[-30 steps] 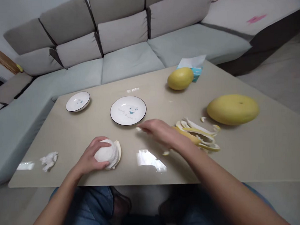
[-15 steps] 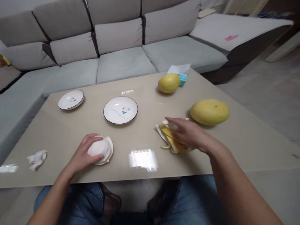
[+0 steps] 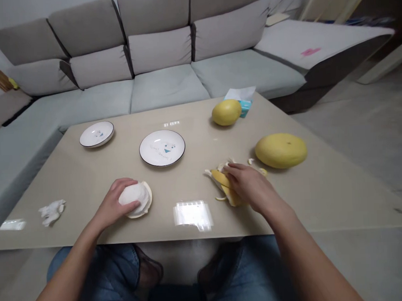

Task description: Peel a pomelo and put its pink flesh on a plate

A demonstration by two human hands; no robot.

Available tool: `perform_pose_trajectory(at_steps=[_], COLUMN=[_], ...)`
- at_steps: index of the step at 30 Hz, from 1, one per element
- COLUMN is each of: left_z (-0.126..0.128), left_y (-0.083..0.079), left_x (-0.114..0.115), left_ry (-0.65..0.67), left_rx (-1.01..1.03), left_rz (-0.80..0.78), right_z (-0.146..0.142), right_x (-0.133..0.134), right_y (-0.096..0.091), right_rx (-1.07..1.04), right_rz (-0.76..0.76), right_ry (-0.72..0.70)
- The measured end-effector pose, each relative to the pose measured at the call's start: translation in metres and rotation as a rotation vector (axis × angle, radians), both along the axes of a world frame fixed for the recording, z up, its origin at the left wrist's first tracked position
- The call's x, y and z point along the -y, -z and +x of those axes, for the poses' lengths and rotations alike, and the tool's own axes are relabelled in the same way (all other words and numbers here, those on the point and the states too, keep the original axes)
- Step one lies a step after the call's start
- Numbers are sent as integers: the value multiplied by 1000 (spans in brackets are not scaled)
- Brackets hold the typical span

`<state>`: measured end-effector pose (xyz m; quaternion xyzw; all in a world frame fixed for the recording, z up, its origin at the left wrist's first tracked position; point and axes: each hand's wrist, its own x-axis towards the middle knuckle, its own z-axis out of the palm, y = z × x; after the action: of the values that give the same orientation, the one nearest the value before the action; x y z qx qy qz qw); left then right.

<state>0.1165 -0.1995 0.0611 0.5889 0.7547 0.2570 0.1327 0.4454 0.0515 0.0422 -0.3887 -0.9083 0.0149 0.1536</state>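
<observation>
My left hand (image 3: pixel 118 201) is wrapped around a peeled pomelo (image 3: pixel 135 195), white with pith, which sits on a pale round piece of peel (image 3: pixel 148 204) on the table. To the right, my right hand (image 3: pixel 251 181) is closed over a heap of yellow pomelo peel (image 3: pixel 227 189) with white inner sides. Its fingers press together at the top of the heap, and the palm hides part of the peel. Small peel scraps (image 3: pixel 262 171) lie just beyond that hand. A whole yellow pomelo (image 3: pixel 281 150) rests to the right of the heap.
Another pomelo (image 3: pixel 226 112) stands farther back, against a blue tissue box (image 3: pixel 245 107). Two white plates, a middle one (image 3: pixel 162 147) and a left one (image 3: pixel 97 134), sit on the glossy table (image 3: pixel 195 182). Crumpled tissue (image 3: pixel 52 212) lies at left. A grey sofa (image 3: pixel 165 87) borders the far edge.
My right hand has shifted slightly left over the peel heap, its fingers curling down on it, uncovering scraps beside the large pomelo. My left hand keeps its hold on the peeled pomelo.
</observation>
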Motion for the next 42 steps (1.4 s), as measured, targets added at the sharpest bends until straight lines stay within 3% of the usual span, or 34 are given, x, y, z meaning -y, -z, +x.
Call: perform_pose_trajectory(at_steps=[3, 5, 10, 14, 16, 24, 36, 42], left_z=[0, -1, -5, -8, -8, -6, 12, 10], left_y=[-3, -7, -14, -13, -13, -21, -17, -15], left_x=[-2, -5, -18, -27, -26, -8, -18, -19], left_ry=[-9, -20, -59, -80, -92, 178, 109, 73], left_rx=[18, 31, 72, 88, 85, 77, 84, 118], left_rz=[-27, -56, -133, -137, -138, -151, -102, -72], right_z=[-10, -23, -78, -122, -136, -145, -159, -160], right_x=[21, 45, 123, 172, 185, 182, 187, 183], right_y=[10, 15, 29, 40, 42, 50, 38, 44], right_rx=[-225, -384, -586, -668, -688, -787, -689, -779], right_rz=[99, 83, -343, -710, -816, -828, -839, -940], right_ry=[-15, -80, -359, -365, -334, -164, 51, -18])
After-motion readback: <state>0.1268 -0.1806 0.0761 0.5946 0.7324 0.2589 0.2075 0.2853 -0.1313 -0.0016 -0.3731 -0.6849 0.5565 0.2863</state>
